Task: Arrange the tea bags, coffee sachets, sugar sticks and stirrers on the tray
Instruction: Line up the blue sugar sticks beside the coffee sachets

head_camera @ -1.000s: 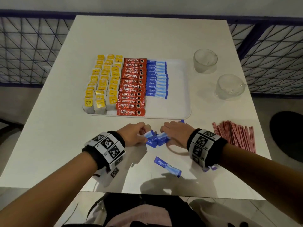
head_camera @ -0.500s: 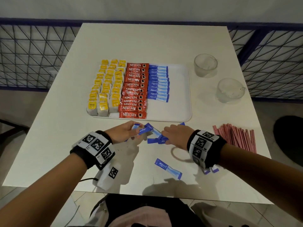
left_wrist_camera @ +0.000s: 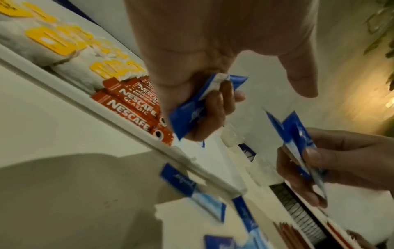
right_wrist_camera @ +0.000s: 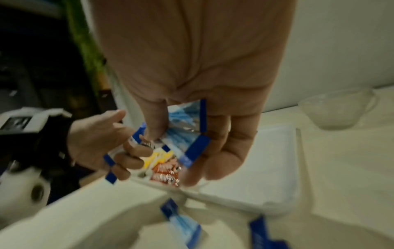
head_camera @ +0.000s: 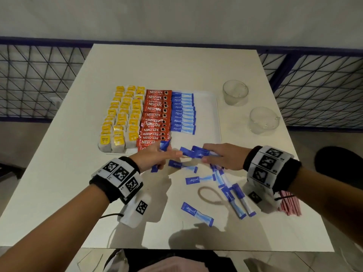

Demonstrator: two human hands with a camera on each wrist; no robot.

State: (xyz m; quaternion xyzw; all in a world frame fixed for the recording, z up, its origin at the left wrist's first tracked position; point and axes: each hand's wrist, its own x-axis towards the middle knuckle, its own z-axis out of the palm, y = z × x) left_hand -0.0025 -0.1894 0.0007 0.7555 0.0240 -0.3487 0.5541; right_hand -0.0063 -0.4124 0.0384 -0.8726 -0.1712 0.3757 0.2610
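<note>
A white tray [head_camera: 208,116] holds rows of yellow-tagged tea bags [head_camera: 121,122], red Nescafe coffee sachets [head_camera: 155,116] and blue sugar sticks [head_camera: 183,112]. Just above its near edge, my left hand [head_camera: 157,158] curls its fingers round a blue sugar stick [left_wrist_camera: 198,107], thumb sticking out. My right hand [head_camera: 218,156] pinches a small bunch of blue sugar sticks [head_camera: 194,152] [right_wrist_camera: 192,143] facing the left hand. Several loose sugar sticks [head_camera: 197,213] lie on the table below both hands. Red stirrers [head_camera: 289,203] lie at the right, partly hidden by my right wrist.
Two clear glass cups [head_camera: 235,92] [head_camera: 263,119] stand right of the tray. A brown rubber band [head_camera: 209,194] lies among the loose sticks. The white table [head_camera: 59,173] ends at a near edge; a dark metal grid railing [head_camera: 39,81] runs behind it.
Both hands have risen off the table and moved toward the tray's near edge, each with sugar sticks. More loose sticks now lie uncovered on the table under the right hand.
</note>
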